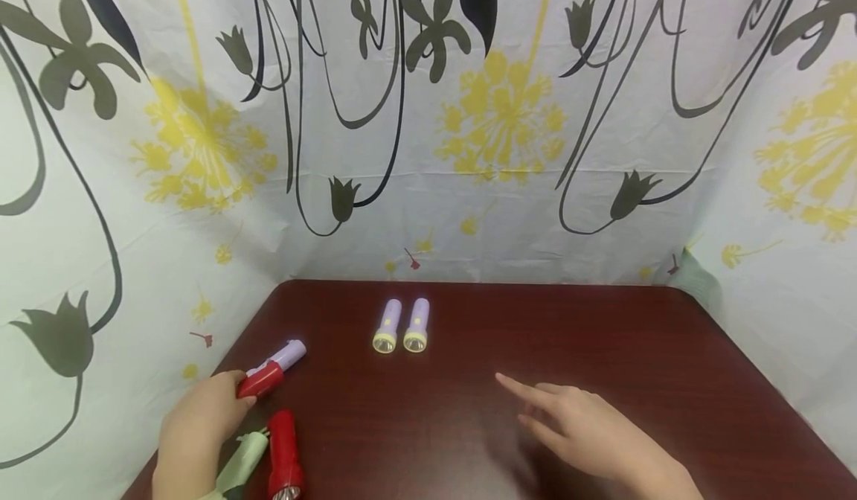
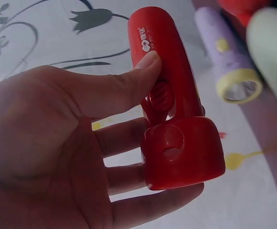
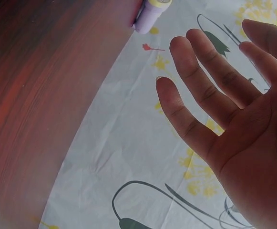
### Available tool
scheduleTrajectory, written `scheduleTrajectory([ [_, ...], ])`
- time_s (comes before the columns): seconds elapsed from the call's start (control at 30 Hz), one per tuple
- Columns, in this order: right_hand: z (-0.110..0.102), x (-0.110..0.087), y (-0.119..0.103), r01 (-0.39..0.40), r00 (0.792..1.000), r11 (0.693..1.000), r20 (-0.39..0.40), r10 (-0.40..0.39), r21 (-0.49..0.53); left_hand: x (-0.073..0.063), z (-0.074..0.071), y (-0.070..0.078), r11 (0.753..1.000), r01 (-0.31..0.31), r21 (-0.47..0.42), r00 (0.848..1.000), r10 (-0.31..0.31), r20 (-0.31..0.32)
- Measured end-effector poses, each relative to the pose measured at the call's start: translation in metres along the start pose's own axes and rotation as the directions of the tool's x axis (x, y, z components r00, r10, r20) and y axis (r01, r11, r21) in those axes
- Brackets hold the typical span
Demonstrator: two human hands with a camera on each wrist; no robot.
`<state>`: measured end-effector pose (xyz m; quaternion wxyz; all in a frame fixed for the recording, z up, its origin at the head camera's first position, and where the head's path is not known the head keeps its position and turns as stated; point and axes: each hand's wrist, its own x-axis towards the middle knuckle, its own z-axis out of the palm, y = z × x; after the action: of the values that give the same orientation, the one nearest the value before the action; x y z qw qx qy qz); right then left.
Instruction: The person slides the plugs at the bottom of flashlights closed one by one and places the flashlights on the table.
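My left hand [image 1: 204, 411] grips a red flashlight [image 1: 261, 379] at the table's left side. In the left wrist view, the thumb presses along the barrel of that red flashlight [image 2: 169, 95], beside its switch, with the other fingers behind it. A lilac flashlight [image 1: 291, 353] lies just beyond, partly hidden by the red one. Nearer the front, a second red flashlight [image 1: 284, 452] lies beside a pale green object [image 1: 245, 458], partly covered by the left forearm. My right hand [image 1: 579, 425] hovers over the table's right half with fingers extended, holding nothing.
Two lilac flashlights with yellow heads, one on the left [image 1: 387, 327] and one on the right [image 1: 416, 325], lie side by side toward the back of the dark wooden table [image 1: 549, 336]. A flower-patterned white curtain [image 1: 415, 135] encloses the table's back and sides.
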<state>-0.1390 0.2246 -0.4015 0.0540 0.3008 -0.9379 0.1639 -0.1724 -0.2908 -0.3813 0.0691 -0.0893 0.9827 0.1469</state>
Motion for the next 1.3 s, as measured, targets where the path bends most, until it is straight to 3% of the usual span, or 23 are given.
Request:
scheduleTrajectory([
  [0.13, -0.003, 0.001, 0.001, 0.018, 1.0, 1.0, -0.003, -0.018, 0.009, -0.007, -0.009, 0.014, 0.999, -0.044, -0.006, 0.999, 0.044, -0.025],
  [0.23, -0.005, 0.001, 0.001, 0.014, 1.0, 1.0, 0.0, -0.014, 0.018, -0.012, -0.014, 0.025, 0.993, -0.118, -0.014, 0.991, 0.117, -0.065],
  [0.4, -0.006, 0.0, -0.001, -0.013, 1.0, 0.999, 0.024, 0.012, 0.033, -0.015, -0.012, 0.044, 0.95, -0.29, -0.116, 0.951, 0.272, -0.148],
  [0.57, -0.009, 0.001, -0.001, -0.016, 0.999, 1.0, 0.029, 0.015, 0.014, -0.015, -0.002, 0.06, 0.891, -0.388, -0.235, 0.914, 0.34, -0.22],
  [0.7, -0.014, 0.002, -0.002, -0.005, 1.0, 1.0, 0.002, 0.005, -0.02, -0.014, 0.004, 0.076, 0.864, -0.398, -0.308, 0.913, 0.339, -0.229],
  [0.93, -0.023, 0.007, -0.004, 0.024, 1.0, 0.999, -0.019, -0.025, -0.048, -0.01, 0.015, 0.114, 0.835, -0.353, -0.421, 0.936, 0.31, -0.169],
  [1.1, -0.023, 0.005, -0.005, 0.012, 1.0, 1.0, -0.012, -0.013, -0.029, -0.011, 0.026, 0.131, 0.816, -0.326, -0.478, 0.945, 0.302, -0.128],
  [1.23, -0.024, 0.005, -0.006, 0.018, 0.999, 0.999, -0.036, -0.02, -0.033, -0.011, 0.035, 0.14, 0.8, -0.379, -0.466, 0.924, 0.35, -0.151],
  [1.3, -0.025, 0.005, -0.007, 0.019, 0.999, 0.999, -0.041, -0.021, -0.033, -0.011, 0.038, 0.144, 0.772, -0.427, -0.47, 0.902, 0.401, -0.162],
])
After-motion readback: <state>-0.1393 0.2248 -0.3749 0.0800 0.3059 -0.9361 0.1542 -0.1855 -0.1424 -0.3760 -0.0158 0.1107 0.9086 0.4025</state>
